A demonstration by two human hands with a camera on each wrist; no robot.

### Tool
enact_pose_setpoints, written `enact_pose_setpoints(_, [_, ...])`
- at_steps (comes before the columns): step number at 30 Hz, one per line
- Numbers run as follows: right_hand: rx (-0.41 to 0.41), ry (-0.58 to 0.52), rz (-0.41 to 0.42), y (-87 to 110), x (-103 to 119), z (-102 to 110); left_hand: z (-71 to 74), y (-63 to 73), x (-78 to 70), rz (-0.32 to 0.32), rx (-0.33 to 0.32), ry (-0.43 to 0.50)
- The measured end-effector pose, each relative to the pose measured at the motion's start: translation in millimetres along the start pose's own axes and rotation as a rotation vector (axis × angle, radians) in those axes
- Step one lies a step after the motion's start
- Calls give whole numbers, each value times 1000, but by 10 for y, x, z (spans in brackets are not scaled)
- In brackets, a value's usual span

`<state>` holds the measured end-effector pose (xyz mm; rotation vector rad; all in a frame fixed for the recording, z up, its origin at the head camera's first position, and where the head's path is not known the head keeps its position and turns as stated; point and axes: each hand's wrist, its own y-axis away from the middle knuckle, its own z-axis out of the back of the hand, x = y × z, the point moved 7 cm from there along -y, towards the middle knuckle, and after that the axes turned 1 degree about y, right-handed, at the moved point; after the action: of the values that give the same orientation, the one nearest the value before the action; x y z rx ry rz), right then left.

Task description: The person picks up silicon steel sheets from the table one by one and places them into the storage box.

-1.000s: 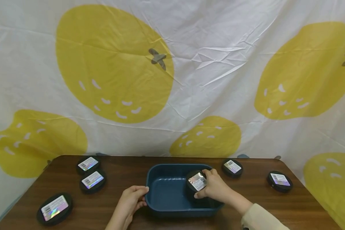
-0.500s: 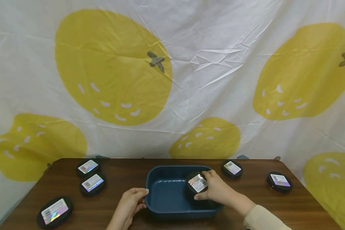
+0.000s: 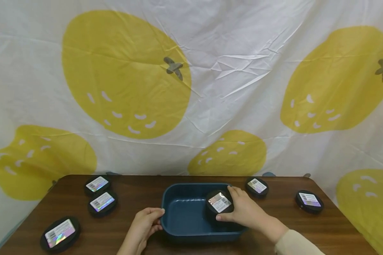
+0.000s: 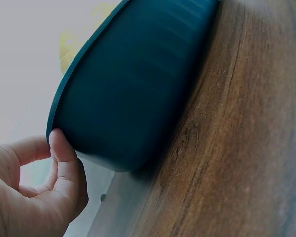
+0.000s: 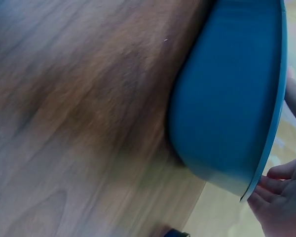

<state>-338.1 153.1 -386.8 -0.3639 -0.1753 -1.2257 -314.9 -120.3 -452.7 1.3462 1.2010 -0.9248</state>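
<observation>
At the left end of a dark blue rectangular basin, my left hand pinches the rim between thumb and fingers; the left wrist view shows this hand at the basin's corner. Inside the basin, on its right side, sits a black round container with a shiny label on top. My right hand reaches over the right rim, its thumb and fingers spread around that container. In the right wrist view its fingers show at the rim of the basin, and the container is hidden.
On the brown wooden table, two labelled black round containers stand close together at the back left. Another container lies front left. One container is behind the basin's right end, another farther right. A lemon-print cloth hangs behind.
My right hand has loosened around the black round container and shifted slightly right, showing more of its edge. The container stays in the basin. My left hand keeps its hold on the rim.
</observation>
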Motion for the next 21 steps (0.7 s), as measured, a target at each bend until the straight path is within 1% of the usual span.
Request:
enact_pose_setpoints(4, [6, 35, 27, 44, -2, 52, -3, 1, -17, -5, -4, 4])
enact_pose_setpoints(9, [29, 157, 93, 107, 16, 74, -5, 1, -21, -13, -3, 4])
enact_pose_setpoints(12, [47, 216, 110, 151, -2, 58, -2, 1, -15, -11, 2, -1])
enact_pose_setpoints(16, [58, 237, 107, 202, -54, 47, -3, 18, -20, -6, 4, -5])
enact_pose_setpoints(21, [25, 234, 118, 271, -109, 79, -9, 27, -23, -6, 7, 0])
